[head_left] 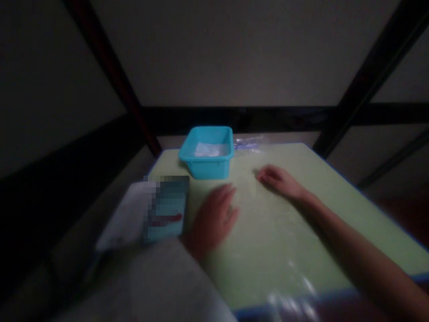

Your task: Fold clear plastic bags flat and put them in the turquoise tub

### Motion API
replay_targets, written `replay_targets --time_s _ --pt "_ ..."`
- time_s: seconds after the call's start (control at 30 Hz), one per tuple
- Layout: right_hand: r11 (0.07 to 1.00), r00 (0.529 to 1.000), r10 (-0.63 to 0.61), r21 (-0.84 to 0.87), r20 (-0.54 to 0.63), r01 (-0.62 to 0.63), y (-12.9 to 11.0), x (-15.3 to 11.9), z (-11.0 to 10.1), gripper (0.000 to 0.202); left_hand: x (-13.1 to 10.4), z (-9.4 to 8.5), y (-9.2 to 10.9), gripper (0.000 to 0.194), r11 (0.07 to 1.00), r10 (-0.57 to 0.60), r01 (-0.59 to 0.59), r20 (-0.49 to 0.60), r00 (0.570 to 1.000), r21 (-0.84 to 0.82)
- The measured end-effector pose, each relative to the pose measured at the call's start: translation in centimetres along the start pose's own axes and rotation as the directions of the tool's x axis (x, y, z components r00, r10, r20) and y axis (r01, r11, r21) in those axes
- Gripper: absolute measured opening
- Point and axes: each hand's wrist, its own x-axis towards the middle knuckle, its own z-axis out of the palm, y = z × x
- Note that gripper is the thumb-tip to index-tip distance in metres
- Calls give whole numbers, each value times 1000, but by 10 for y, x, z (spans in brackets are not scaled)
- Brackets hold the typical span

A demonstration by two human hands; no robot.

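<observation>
Right fingers (266, 172) curled, basket (209, 169) opening upward

Turquoise tub (210, 170) looked like smooth plastic with a faint sheen, and the white sheet (210, 149) inside it seemed papery, hard to say tbh. The clear film (250, 144) just right of the tub was crinkly, shiny plastic. Worktop (268, 241) under it looked smooth, glossy glints in front. Wall (234, 58) behind it: matt. Sleeve (164, 281) front-left of it: matt cloth.
</observation>
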Motion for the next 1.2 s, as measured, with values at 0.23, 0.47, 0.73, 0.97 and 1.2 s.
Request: replay_targets --time_s 0.23,0.47,0.73,0.97,1.2 --pt "996 999 -50 -74 9 51 -2 -2 -1 15 9 19 -36 51 981 -193 193 -6 981 34" --pt "988 997 -78 -132 -3 77 -4 -2 0 12 9 23 -20 59 922 -198 197 31 980 -334" --pt "984 996 -84 -161 -8 82 5 -1 -1 15 14 24 -16 70 808 -245 206 4 970 -552" --pt "970 994 -108 -216 21 110 5 -2 -3 14 11 19 -14 61 922 -191 144 -99 977 -360" --pt "933 990 -139 -337 -11 127 6 -3 -16 13 1 -1 8 40 949 132 -109 60 989 -297"
